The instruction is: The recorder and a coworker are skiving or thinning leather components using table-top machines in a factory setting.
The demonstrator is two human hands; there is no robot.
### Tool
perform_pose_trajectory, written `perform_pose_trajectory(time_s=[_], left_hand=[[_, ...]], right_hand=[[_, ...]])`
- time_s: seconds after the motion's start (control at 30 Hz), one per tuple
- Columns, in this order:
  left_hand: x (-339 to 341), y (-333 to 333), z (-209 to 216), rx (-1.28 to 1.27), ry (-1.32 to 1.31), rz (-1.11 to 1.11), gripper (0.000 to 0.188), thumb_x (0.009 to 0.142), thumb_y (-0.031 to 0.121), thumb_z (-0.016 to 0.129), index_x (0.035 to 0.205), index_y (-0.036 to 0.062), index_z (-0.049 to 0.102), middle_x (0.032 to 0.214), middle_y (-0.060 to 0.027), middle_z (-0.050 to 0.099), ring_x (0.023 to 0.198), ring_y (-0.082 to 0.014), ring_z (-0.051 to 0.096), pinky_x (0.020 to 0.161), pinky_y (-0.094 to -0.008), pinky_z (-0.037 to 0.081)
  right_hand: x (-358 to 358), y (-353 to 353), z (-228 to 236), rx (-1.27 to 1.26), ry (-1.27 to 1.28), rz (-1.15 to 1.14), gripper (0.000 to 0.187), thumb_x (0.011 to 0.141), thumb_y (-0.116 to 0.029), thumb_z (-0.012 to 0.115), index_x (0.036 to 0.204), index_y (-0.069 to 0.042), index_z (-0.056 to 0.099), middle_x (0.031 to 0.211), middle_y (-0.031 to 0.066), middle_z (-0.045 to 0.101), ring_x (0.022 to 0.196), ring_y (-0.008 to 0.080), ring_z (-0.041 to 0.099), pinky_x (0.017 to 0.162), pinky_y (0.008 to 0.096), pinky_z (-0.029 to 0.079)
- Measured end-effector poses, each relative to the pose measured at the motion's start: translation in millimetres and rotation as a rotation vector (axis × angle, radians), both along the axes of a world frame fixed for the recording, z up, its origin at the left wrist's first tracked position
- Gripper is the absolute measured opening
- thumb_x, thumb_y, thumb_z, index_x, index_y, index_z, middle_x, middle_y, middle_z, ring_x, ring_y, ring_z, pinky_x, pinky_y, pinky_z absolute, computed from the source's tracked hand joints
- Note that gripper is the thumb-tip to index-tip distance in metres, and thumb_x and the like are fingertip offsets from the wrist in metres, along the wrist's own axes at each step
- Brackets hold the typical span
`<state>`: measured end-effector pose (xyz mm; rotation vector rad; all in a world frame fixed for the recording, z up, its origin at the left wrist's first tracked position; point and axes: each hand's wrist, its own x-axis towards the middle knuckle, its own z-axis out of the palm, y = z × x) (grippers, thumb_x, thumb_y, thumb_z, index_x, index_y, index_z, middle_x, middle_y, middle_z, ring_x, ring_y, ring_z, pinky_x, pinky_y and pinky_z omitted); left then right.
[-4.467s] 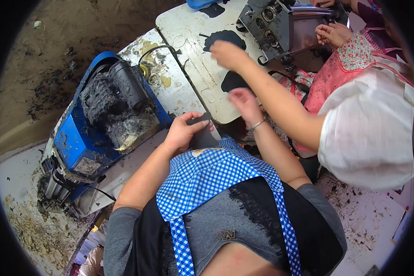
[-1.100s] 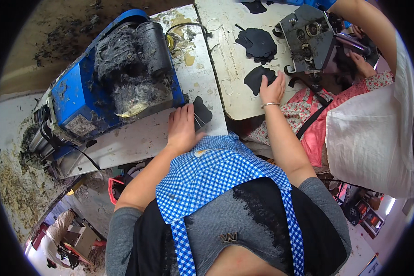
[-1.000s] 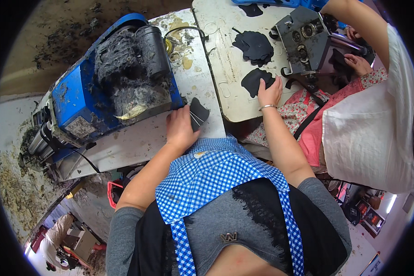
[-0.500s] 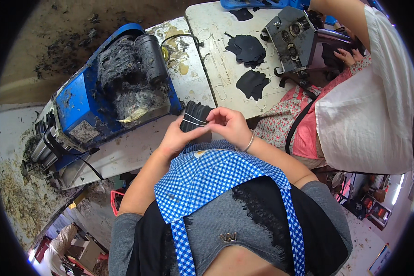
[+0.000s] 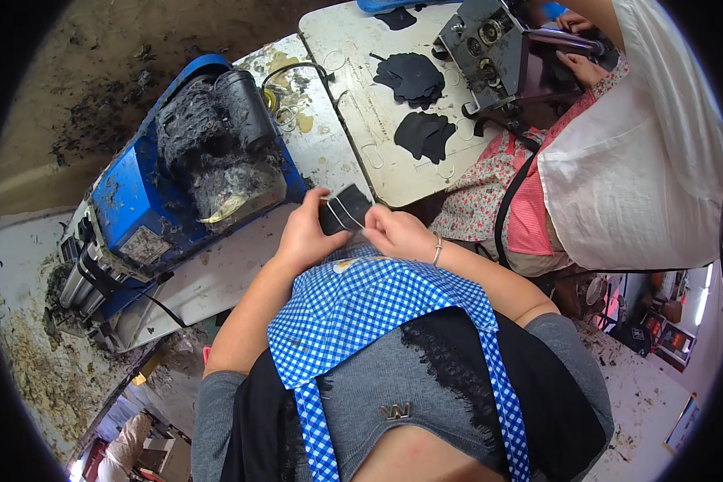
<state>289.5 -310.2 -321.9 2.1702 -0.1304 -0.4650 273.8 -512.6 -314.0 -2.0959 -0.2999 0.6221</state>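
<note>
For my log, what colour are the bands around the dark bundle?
The bands are white; they show best in the head view.

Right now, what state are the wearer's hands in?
Left hand: closed, holding the black bundle.
Right hand: curled at the bundle's edge; grip on the pale band unclear.

Just beyond the person's left hand [image 5: 306, 231], a bulky blue machine caked in grey lint [image 5: 124, 207] is blocking the left side. Ahead, I'm seeing a stained white tabletop [image 5: 327, 161] offering passage up to two low piles of thin black pieces [image 5: 426, 136]. Farther right, a grey metal roller machine [image 5: 478, 60] is standing in the way, and a co-worker's red-and-white floral cloth [image 5: 482, 189] is crowding the right hand [image 5: 402, 233].
</note>
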Motion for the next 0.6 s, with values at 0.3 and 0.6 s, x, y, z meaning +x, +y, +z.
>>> perform_pose_trajectory(time_s=[0.3, 0.6], left_hand=[[-22.7, 6.2, -16.6, -0.64, 0.268, 0.063, 0.057, 0.078, 0.011, 0.067, 0.126, 0.003, 0.038, 0.115, -0.0111, 0.053, 0.105, -0.0204, 0.053, 0.091, -0.0317, 0.043], [-10.3, 40.1, -78.0, -0.121, 0.353, 0.034, 0.062, 0.072, 0.028, 0.07, 0.123, 0.0022, 0.047, 0.112, -0.0151, 0.054, 0.105, -0.0262, 0.053, 0.091, -0.0329, 0.041]], right_hand=[[36.5, -62.2, -69.0, 0.498, 0.401, -0.654, 0.012, 0.083, -0.012, 0.057, 0.082, -0.005, 0.067, 0.065, -0.0032, 0.059, 0.053, 0.0049, 0.047, 0.05, 0.0219, 0.039], [32.2, -36.0, -28.4, 0.615, 0.11, -0.772, 0.02, 0.084, -0.017, 0.062, 0.094, 0.0, 0.065, 0.076, 0.0022, 0.061, 0.072, 0.0118, 0.057, 0.068, 0.0241, 0.045]])
